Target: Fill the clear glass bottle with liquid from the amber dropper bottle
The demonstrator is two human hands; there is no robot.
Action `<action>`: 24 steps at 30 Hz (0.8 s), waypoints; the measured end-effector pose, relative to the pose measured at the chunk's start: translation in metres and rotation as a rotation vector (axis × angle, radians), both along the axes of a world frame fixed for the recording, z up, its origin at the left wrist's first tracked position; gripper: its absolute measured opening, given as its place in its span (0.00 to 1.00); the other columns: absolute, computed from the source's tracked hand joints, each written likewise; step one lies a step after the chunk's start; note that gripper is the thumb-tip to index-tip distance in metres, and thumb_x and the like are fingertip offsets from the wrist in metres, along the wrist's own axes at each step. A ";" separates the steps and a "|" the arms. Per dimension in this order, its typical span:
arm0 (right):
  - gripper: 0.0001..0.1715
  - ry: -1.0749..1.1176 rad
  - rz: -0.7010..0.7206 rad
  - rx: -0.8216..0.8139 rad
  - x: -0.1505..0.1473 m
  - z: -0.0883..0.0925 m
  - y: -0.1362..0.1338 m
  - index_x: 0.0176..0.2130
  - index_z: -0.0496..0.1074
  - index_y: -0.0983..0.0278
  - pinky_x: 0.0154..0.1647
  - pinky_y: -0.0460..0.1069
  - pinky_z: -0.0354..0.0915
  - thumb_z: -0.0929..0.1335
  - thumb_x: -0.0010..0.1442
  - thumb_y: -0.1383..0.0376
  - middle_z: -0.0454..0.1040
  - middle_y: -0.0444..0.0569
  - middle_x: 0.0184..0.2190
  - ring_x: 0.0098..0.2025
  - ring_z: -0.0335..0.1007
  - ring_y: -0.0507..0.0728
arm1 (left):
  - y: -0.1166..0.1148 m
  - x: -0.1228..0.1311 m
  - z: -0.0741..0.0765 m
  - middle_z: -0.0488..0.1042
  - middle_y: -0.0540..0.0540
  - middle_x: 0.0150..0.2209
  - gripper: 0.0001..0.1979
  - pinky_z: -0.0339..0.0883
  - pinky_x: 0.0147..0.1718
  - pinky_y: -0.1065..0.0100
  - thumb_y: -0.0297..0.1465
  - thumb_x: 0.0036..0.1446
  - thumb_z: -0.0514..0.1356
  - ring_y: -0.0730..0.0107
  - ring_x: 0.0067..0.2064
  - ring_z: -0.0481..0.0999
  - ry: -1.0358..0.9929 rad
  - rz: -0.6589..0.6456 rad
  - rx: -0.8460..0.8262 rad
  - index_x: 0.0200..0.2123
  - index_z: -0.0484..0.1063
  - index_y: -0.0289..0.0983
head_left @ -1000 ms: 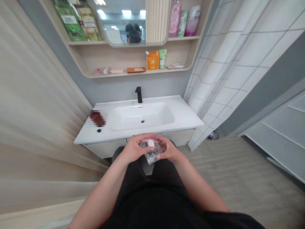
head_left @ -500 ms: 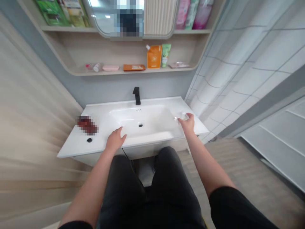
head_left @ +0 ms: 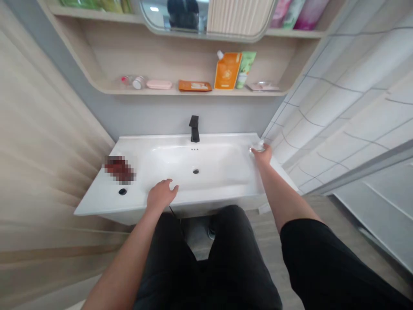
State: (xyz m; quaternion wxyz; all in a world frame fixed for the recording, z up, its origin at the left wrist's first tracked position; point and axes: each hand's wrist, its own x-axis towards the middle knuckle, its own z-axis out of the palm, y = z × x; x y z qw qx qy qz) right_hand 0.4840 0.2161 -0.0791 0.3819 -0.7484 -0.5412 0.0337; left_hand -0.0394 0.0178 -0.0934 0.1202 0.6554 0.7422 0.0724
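Fingers (head_left: pixel 266 150) around clear plastic container (head_left: pixel 258 146)

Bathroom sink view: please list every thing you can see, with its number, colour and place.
basin: 1, white, centre
tap: 1, black, at basin's back
wooden shelf: 1, pale, above basin
pouch: 1, orange, on shelf
tube: 1, green, beside pouch
oval item: 1, pink, on shelf
blurred object: 1, dark red, on basin's left
curtain: 1, white with grey grid, right
clear plastic item: 1, transparent, basin's right corner
left hand: 1, bare, on front rim
right hand: 1, bare, on clear item
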 end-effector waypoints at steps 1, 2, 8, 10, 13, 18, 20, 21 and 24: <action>0.38 0.015 -0.068 0.025 -0.002 0.003 -0.001 0.69 0.65 0.66 0.70 0.66 0.65 0.76 0.68 0.55 0.70 0.72 0.68 0.71 0.66 0.71 | -0.001 0.001 0.002 0.82 0.34 0.65 0.29 0.77 0.61 0.47 0.48 0.74 0.56 0.40 0.63 0.83 0.004 -0.002 0.002 0.68 0.78 0.41; 0.43 0.035 -0.156 0.065 -0.005 0.006 -0.004 0.70 0.64 0.65 0.73 0.66 0.63 0.78 0.65 0.55 0.68 0.73 0.71 0.74 0.64 0.72 | -0.001 0.001 0.003 0.82 0.34 0.64 0.29 0.77 0.60 0.47 0.48 0.74 0.56 0.39 0.63 0.83 0.006 -0.005 0.008 0.68 0.78 0.40; 0.21 0.054 0.228 0.028 -0.101 0.011 -0.062 0.58 0.77 0.62 0.63 0.60 0.74 0.73 0.68 0.62 0.85 0.59 0.53 0.55 0.82 0.65 | -0.008 0.003 0.003 0.83 0.34 0.61 0.24 0.78 0.60 0.47 0.42 0.73 0.59 0.41 0.61 0.84 -0.061 -0.021 0.170 0.65 0.80 0.38; 0.15 0.037 0.604 -0.119 -0.155 0.003 -0.095 0.52 0.81 0.59 0.57 0.58 0.76 0.75 0.66 0.60 0.88 0.52 0.44 0.48 0.84 0.64 | -0.016 0.004 0.001 0.84 0.37 0.61 0.21 0.77 0.63 0.50 0.38 0.73 0.59 0.46 0.62 0.83 -0.155 -0.079 0.285 0.62 0.81 0.40; 0.10 -0.004 0.805 -0.189 -0.219 -0.012 -0.137 0.47 0.85 0.56 0.56 0.57 0.77 0.75 0.67 0.59 0.89 0.50 0.46 0.49 0.86 0.65 | -0.035 -0.003 0.014 0.86 0.41 0.57 0.17 0.77 0.64 0.55 0.37 0.74 0.60 0.53 0.59 0.85 -0.360 -0.149 0.465 0.59 0.83 0.42; 0.13 -0.038 0.707 -0.263 -0.246 -0.026 -0.151 0.51 0.84 0.58 0.58 0.59 0.76 0.75 0.70 0.56 0.88 0.54 0.51 0.54 0.86 0.68 | -0.039 -0.079 0.114 0.87 0.44 0.50 0.19 0.79 0.56 0.58 0.41 0.75 0.60 0.61 0.47 0.85 -0.377 0.092 0.807 0.60 0.81 0.39; 0.13 -0.025 0.731 -0.303 -0.242 -0.027 -0.146 0.51 0.84 0.57 0.58 0.59 0.76 0.75 0.70 0.56 0.88 0.53 0.51 0.54 0.86 0.68 | -0.014 -0.123 0.167 0.87 0.45 0.49 0.19 0.78 0.56 0.59 0.39 0.74 0.61 0.63 0.46 0.83 -0.293 0.176 0.800 0.60 0.80 0.35; 0.12 -0.015 0.750 -0.325 -0.240 -0.027 -0.144 0.51 0.84 0.57 0.58 0.58 0.76 0.76 0.69 0.57 0.89 0.53 0.50 0.55 0.86 0.68 | 0.003 -0.143 0.190 0.87 0.45 0.47 0.18 0.77 0.58 0.58 0.38 0.73 0.63 0.63 0.46 0.83 -0.227 0.205 0.747 0.57 0.82 0.33; 0.09 0.033 0.758 -0.340 -0.237 -0.026 -0.141 0.48 0.85 0.57 0.57 0.58 0.76 0.76 0.68 0.59 0.89 0.53 0.50 0.54 0.86 0.68 | 0.056 -0.177 0.227 0.85 0.44 0.35 0.13 0.74 0.61 0.54 0.36 0.65 0.72 0.59 0.45 0.81 -0.031 0.240 0.428 0.41 0.83 0.29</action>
